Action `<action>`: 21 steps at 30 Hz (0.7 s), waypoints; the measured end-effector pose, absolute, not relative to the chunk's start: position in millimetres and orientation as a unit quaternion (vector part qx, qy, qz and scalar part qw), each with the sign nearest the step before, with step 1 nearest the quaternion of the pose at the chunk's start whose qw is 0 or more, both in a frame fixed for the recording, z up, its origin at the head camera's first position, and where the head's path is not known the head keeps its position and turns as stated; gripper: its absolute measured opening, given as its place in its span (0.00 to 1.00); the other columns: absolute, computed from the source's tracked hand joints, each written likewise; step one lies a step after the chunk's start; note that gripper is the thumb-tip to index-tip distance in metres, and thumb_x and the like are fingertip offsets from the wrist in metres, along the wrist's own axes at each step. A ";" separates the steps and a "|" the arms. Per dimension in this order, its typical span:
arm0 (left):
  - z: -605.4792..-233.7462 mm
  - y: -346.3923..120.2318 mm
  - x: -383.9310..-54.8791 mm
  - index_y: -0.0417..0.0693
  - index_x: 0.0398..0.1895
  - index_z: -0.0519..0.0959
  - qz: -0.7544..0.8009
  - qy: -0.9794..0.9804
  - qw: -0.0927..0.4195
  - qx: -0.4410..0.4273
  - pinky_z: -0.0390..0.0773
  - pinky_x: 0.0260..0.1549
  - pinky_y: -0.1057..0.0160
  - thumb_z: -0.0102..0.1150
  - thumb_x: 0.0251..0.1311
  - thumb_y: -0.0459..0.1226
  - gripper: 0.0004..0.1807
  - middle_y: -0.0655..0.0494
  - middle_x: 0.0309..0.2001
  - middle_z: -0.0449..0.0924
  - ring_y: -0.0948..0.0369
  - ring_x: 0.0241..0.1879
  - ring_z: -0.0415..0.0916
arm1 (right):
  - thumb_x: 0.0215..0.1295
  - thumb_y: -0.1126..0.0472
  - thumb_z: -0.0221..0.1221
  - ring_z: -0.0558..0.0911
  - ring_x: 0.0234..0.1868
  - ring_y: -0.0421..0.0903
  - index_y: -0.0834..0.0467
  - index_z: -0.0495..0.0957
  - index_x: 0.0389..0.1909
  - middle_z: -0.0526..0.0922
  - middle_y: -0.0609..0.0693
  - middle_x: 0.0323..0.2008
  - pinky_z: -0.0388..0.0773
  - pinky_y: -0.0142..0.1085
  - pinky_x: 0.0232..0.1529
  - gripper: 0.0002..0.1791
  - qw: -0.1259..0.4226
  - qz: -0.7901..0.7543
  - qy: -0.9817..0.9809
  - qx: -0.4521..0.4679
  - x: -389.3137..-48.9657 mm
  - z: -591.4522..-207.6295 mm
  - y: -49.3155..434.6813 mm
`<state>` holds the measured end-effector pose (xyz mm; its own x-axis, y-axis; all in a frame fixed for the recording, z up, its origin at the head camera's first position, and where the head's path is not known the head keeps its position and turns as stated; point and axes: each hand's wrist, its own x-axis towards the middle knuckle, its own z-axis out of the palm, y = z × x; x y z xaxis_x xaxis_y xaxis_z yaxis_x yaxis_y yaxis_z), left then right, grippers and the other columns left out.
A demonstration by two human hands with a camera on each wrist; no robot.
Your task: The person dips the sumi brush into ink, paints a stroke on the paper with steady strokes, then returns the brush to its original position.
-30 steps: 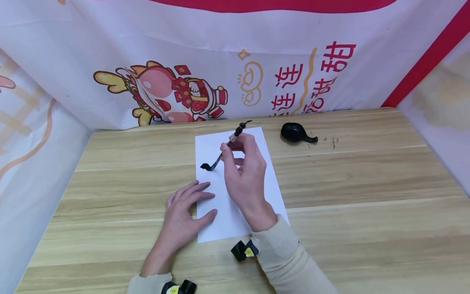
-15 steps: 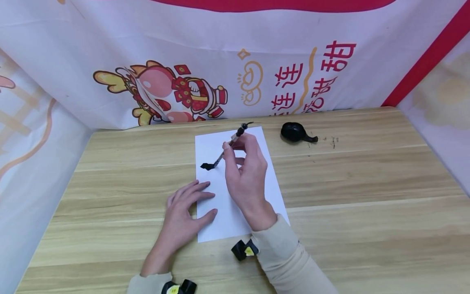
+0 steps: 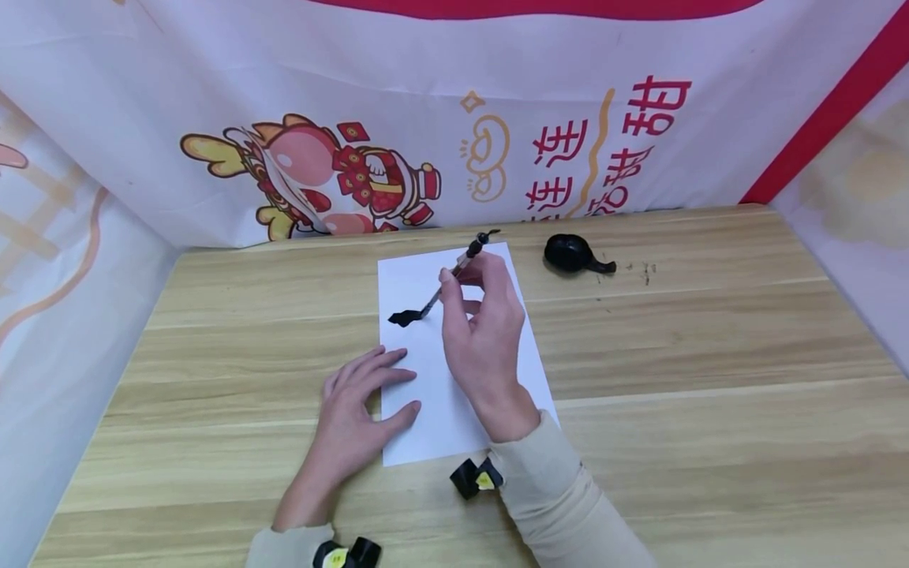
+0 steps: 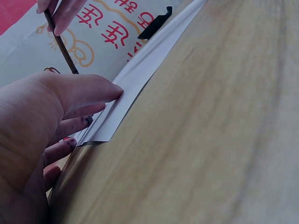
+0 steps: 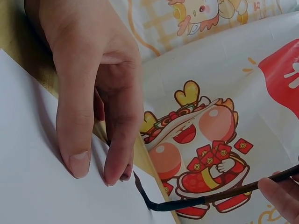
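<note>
A writing brush [image 3: 464, 264] slants in the right hand [image 3: 486, 335], pinched between thumb and fingers. Its dark tip meets the white sheet of paper [image 3: 433, 434] at the right end of a thick black ink stroke [image 3: 404, 318]. In the right wrist view, the wet bristles of the brush [image 5: 180, 204] bend against the sheet. Fingers spread, the left hand [image 3: 362, 414] rests on the paper's left edge, below the stroke. Dark smudges mark some fingertips of that left hand [image 4: 70, 102] in the left wrist view.
A black rounded object with a short neck [image 3: 568, 253] lies right of the paper, small dark marks [image 3: 646, 272] beside it on the wooden table [image 3: 710, 339]. Behind the table's back edge hangs a printed white cloth [image 3: 454, 71]; more cloth [image 3: 78, 237] flanks the left side.
My right hand has shifted a little right and away from me with the brush, and the black stroke has grown longer rightward. The left hand stays in place on the paper.
</note>
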<state>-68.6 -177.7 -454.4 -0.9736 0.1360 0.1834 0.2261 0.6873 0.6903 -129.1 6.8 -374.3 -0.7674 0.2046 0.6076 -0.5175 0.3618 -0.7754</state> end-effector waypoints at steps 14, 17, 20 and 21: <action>-454.9 -177.5 -69.0 0.59 0.52 0.89 -0.380 -0.918 0.061 -0.100 0.52 0.75 0.35 0.80 0.56 0.41 0.19 0.58 0.72 0.81 0.49 0.80 0.66 | 0.78 0.64 0.61 0.91 0.43 0.51 0.66 0.75 0.51 0.84 0.61 0.44 0.91 0.37 0.36 0.10 0.335 0.563 -0.750 0.091 -131.6 -372.4 13.7; -454.8 -177.5 -68.8 0.59 0.52 0.89 -0.380 -0.918 0.060 -0.099 0.52 0.75 0.35 0.80 0.56 0.41 0.19 0.58 0.72 0.81 0.49 0.80 0.66 | 0.78 0.64 0.61 0.91 0.43 0.51 0.65 0.75 0.52 0.84 0.61 0.45 0.91 0.38 0.36 0.10 0.335 0.561 -0.752 0.088 -131.6 -372.4 14.3; -454.7 -177.4 -68.6 0.59 0.52 0.89 -0.381 -0.918 0.059 -0.097 0.52 0.75 0.35 0.80 0.56 0.41 0.19 0.58 0.72 0.81 0.49 0.80 0.66 | 0.78 0.64 0.61 0.91 0.44 0.52 0.65 0.75 0.52 0.85 0.61 0.45 0.91 0.40 0.36 0.10 0.338 0.561 -0.751 0.085 -132.1 -372.6 14.4; -454.6 -177.5 -68.5 0.59 0.52 0.89 -0.381 -0.918 0.059 -0.097 0.52 0.75 0.35 0.80 0.56 0.41 0.19 0.58 0.72 0.81 0.49 0.80 0.66 | 0.78 0.64 0.61 0.91 0.44 0.52 0.66 0.75 0.51 0.85 0.61 0.45 0.92 0.41 0.36 0.10 0.339 0.563 -0.749 0.085 -132.3 -372.5 14.4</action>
